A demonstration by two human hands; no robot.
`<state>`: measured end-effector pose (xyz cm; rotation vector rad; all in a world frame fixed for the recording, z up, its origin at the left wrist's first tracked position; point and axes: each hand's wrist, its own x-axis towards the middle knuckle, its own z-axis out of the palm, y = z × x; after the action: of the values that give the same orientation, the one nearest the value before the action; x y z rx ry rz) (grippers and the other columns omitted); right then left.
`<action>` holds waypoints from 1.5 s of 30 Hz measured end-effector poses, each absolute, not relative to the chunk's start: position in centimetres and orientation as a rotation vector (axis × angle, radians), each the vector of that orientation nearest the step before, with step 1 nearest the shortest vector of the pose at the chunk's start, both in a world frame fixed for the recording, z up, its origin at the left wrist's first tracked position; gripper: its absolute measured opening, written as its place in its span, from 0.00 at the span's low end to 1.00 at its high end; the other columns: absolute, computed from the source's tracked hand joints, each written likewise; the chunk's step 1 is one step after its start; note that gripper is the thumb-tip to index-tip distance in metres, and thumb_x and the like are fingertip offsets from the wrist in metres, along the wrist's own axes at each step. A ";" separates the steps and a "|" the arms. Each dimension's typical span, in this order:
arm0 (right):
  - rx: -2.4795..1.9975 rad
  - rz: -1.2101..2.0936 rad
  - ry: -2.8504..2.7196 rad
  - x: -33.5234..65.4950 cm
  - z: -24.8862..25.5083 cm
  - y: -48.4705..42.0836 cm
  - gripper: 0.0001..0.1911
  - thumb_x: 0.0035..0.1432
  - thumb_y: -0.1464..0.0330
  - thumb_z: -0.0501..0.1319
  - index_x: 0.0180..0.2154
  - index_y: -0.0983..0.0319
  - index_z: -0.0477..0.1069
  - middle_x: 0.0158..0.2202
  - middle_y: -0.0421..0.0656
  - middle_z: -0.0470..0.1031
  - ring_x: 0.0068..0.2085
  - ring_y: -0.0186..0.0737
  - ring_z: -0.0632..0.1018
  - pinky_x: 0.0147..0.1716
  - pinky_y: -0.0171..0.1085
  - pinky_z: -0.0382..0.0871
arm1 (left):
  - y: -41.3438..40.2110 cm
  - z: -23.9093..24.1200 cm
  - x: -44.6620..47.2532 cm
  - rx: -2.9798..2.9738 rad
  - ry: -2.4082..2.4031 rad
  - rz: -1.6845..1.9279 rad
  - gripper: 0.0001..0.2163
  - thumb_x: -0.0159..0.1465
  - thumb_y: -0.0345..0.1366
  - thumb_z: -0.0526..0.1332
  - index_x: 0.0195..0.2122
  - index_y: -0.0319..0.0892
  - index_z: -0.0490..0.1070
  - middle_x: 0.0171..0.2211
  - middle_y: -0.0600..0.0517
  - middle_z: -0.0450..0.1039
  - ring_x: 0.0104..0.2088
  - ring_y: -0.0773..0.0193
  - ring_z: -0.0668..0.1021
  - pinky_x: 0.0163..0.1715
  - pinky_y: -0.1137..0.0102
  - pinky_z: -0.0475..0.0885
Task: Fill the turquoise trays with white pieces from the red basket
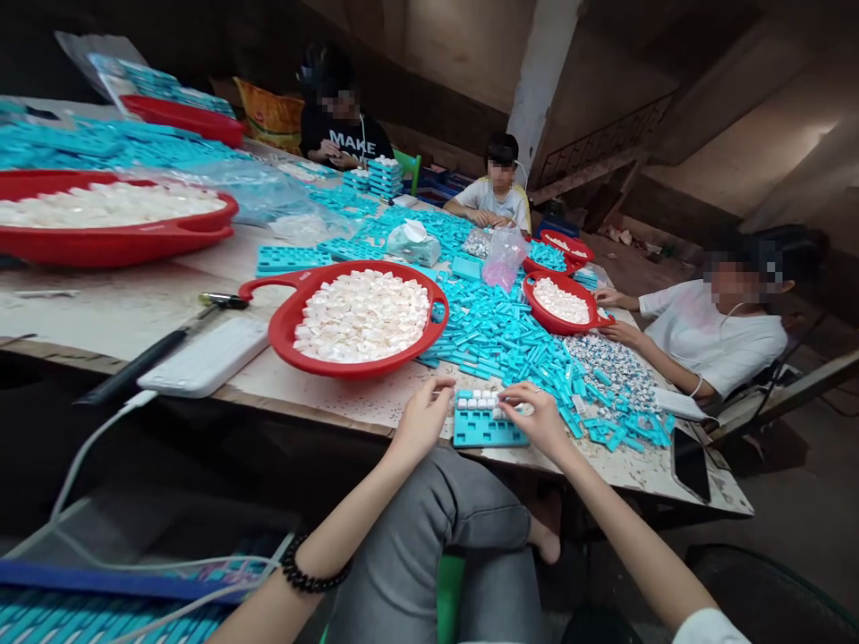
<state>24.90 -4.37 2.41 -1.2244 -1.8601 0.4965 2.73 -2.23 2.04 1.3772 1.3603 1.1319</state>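
A light-blue slotted tray [493, 434] lies at the table's near edge, in front of my lap. White key-like caps [481, 402] fill its upper rows, while the lower part shows square slots. My left hand [424, 416] is at the tray's left side, fingers curled in toward the thumb; what they hold, if anything, is hidden. Over the tray's upper right, my right hand [539, 419] pinches a small white cap between thumb and fingertips. Behind my left hand stands a red colander-like basin [285, 335] heaped with white caps [362, 313].
Loose blue pieces [493, 326] and small blue-white parts [617, 371] spread to the right. A white power bank [205, 358], a black-handled hammer [144, 362] and a phone [690, 463] lie along the near edge. Other people sit around the table, one at the right [715, 331].
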 end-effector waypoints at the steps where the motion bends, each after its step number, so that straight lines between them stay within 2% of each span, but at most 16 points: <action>1: -1.215 0.523 -1.900 23.6 2.1 -4.3 0.07 0.61 0.65 0.65 0.39 0.58 0.81 0.40 0.44 0.81 0.34 0.39 0.81 0.37 0.38 0.76 | -2.2 2.1 2.7 1.361 1.351 1.125 0.14 0.58 0.43 0.54 0.39 0.44 0.73 0.43 0.47 0.80 0.45 0.52 0.80 0.48 0.60 0.73; 7: -1.322 0.532 -1.981 19.6 0.3 -3.8 0.07 0.56 0.74 0.69 0.38 0.59 0.81 0.34 0.42 0.81 0.34 0.40 0.80 0.36 0.36 0.72 | -2.2 2.1 3.0 1.308 1.282 1.110 0.17 0.57 0.50 0.54 0.38 0.44 0.73 0.42 0.46 0.79 0.46 0.50 0.79 0.48 0.59 0.73; 12: -1.327 0.543 -1.990 19.6 -0.4 -3.7 0.07 0.56 0.75 0.68 0.37 0.59 0.82 0.36 0.43 0.82 0.32 0.38 0.79 0.35 0.36 0.73 | -2.3 2.3 3.0 1.308 1.287 1.076 0.18 0.56 0.52 0.53 0.36 0.44 0.72 0.40 0.47 0.79 0.44 0.49 0.79 0.46 0.59 0.72; 20: -1.206 0.529 -2.074 20.0 -0.2 -3.3 0.09 0.62 0.73 0.64 0.41 0.57 0.81 0.41 0.43 0.83 0.42 0.42 0.82 0.45 0.39 0.74 | -2.1 1.4 3.0 1.360 1.264 1.089 0.16 0.58 0.49 0.54 0.34 0.44 0.74 0.40 0.48 0.80 0.44 0.51 0.80 0.49 0.60 0.71; 27: -1.330 0.487 -2.050 19.9 -0.3 -3.3 0.08 0.60 0.73 0.67 0.41 0.59 0.82 0.39 0.44 0.79 0.34 0.38 0.78 0.37 0.35 0.71 | -2.0 1.3 3.0 1.378 1.269 1.083 0.15 0.59 0.47 0.53 0.34 0.44 0.75 0.39 0.48 0.81 0.43 0.52 0.80 0.49 0.61 0.72; 37: -1.495 0.465 -2.227 19.3 2.3 -2.7 0.07 0.61 0.74 0.67 0.39 0.59 0.83 0.35 0.42 0.77 0.35 0.38 0.77 0.38 0.36 0.66 | -2.2 1.2 3.1 1.430 1.292 1.023 0.16 0.60 0.46 0.54 0.35 0.43 0.77 0.40 0.47 0.82 0.44 0.52 0.81 0.47 0.64 0.74; 45: -1.493 0.419 -2.217 19.4 1.7 -2.9 0.07 0.61 0.72 0.66 0.39 0.57 0.83 0.34 0.42 0.76 0.34 0.39 0.76 0.35 0.36 0.65 | -2.2 1.3 3.2 1.410 1.280 1.021 0.15 0.59 0.47 0.55 0.34 0.44 0.77 0.39 0.48 0.82 0.44 0.51 0.80 0.47 0.63 0.72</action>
<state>19.45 -2.85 1.72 -1.4933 -2.2165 0.4195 3.19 -2.20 1.33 1.4097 1.2797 1.0210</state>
